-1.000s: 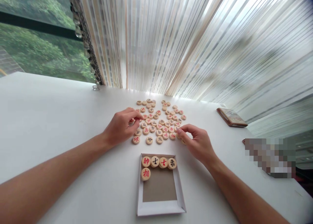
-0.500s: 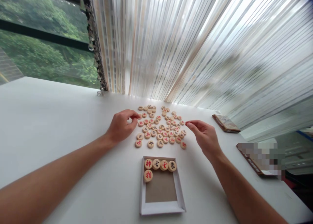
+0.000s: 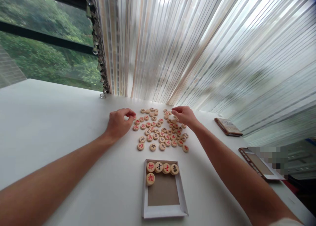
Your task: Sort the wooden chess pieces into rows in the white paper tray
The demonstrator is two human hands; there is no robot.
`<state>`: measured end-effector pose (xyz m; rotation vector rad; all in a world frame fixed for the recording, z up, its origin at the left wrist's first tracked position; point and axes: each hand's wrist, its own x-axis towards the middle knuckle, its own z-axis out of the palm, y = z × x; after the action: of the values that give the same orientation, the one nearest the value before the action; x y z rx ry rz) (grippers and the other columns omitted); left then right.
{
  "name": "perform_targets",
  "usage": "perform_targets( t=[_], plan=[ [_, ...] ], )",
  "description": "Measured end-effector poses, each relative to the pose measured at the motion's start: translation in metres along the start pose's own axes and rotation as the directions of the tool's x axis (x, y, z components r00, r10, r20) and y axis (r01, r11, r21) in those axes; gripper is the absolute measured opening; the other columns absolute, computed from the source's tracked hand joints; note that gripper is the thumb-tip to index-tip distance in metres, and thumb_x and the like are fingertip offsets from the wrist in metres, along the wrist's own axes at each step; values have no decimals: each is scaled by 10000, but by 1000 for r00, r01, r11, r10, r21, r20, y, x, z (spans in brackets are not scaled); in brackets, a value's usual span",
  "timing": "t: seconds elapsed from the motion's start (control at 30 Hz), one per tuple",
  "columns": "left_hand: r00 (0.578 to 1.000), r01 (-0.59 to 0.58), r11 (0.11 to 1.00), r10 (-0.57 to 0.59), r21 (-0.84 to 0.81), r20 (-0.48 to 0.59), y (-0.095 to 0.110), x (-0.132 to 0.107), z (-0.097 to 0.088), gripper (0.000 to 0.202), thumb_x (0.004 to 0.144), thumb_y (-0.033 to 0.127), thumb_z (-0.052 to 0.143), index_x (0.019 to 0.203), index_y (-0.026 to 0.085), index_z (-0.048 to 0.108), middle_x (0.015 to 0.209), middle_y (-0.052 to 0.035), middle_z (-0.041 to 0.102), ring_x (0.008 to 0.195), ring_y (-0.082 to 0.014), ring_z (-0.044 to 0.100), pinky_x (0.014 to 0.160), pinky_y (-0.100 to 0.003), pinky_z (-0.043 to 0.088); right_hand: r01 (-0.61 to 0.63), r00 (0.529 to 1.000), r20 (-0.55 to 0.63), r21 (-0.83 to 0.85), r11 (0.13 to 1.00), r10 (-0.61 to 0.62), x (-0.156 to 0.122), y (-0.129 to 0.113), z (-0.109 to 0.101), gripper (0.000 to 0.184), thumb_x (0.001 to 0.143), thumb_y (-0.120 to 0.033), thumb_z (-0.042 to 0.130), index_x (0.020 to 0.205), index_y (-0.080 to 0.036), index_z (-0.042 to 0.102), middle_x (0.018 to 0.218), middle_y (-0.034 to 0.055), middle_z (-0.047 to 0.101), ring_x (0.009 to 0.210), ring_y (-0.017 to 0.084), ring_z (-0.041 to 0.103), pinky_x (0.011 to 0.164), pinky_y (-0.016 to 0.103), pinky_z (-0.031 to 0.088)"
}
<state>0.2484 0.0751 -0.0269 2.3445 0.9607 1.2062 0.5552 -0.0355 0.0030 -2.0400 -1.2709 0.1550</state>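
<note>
Many round wooden Chinese chess pieces (image 3: 162, 134), marked in red or black, lie spread on the white table. At the left edge of the spread, my left hand (image 3: 118, 122) has thumb and forefinger bent round a red-marked piece (image 3: 134, 117). My right hand (image 3: 185, 116) is over the far right part of the spread, its thumb and fingers drawn together; what is between them is hidden. Nearer to me is a shallow white box (image 3: 183, 199) with a brown bottom. Inside, a row of pieces lines its far side, and one red piece (image 3: 150, 179) lies below at the left.
On the right of the table (image 3: 81, 186) lies a brown book-like box (image 3: 228, 126). A brown-and-white tray or lid (image 3: 259, 165) is closer, partly blurred out. A striped string curtain (image 3: 153, 48) hangs at the back, beside a window with trees (image 3: 49, 51).
My right hand has moved left and farther away, over the far pieces. My left hand has shifted slightly left, and the piece at its fingertips has moved along with it.
</note>
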Motion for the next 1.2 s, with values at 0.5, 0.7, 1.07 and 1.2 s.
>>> perform_targets(
  t=[0.5,0.7,1.07,1.2],
  plan=[
    [997,63,997,-61,-41,41,6,-2,1,198,817,151,623,865,192,811,893,-44,830,814,-228,741,795,-311,568,47,990,141,-300,953,-4,42,-15,39,116,842,-251,765,827,-141,800,759,88,765,860,245,697,850,351,514],
    [997,64,997,-62,-36,50,7,-2,1,211,824,167,607,872,179,812,903,-59,832,833,-237,749,774,-316,562,8,997,81,-122,992,2,43,-20,37,124,742,-182,842,833,-141,768,846,82,769,893,228,679,861,354,510],
    [997,-45,994,51,-99,63,15,-10,2,209,845,173,591,899,155,793,924,-88,806,887,-254,738,862,-364,571,-154,981,184,591,792,54,-74,-29,-17,426,681,-467,919,951,-177,759,846,65,784,795,230,771,796,388,619],
    [985,-117,971,140,-209,100,46,-24,1,203,898,223,606,979,161,781,955,-59,816,870,-209,751,830,-318,580,-278,952,290,702,656,93,-123,-41,-22,446,657,-404,948,1012,-193,781,895,54,794,849,238,800,867,409,642]
  ],
)
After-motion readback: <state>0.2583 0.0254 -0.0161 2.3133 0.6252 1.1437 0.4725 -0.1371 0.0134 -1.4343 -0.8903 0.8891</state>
